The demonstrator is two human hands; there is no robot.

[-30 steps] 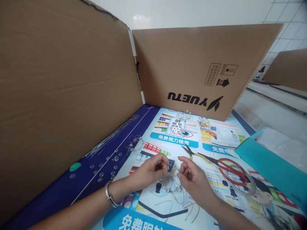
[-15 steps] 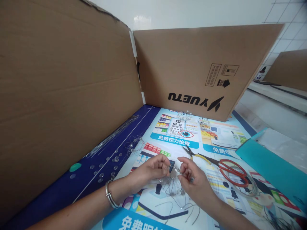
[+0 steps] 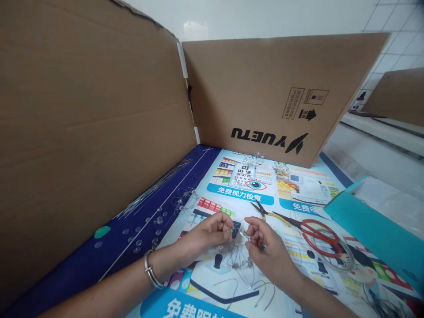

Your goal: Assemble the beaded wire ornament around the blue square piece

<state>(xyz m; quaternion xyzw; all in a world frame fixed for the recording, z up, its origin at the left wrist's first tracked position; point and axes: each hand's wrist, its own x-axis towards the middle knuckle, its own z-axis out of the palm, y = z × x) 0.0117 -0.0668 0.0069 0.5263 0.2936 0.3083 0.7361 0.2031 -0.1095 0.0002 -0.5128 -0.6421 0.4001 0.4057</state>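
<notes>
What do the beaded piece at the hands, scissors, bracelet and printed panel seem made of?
Beaded piece: thin silvery-grey strands, probably metal wire; its clear, shiny beads could be glass or plastic.
Scissors: dark blades, likely steel; smooth red handles, probably plastic.
Bracelet: silvery shine, so likely polished metal.
Printed panel: matte brown with black print, likely cardboard.

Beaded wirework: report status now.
Left hand, right hand: both pinching the beaded wirework. Loose wires on its near side. Pliers beyond, clear of both hands.
</notes>
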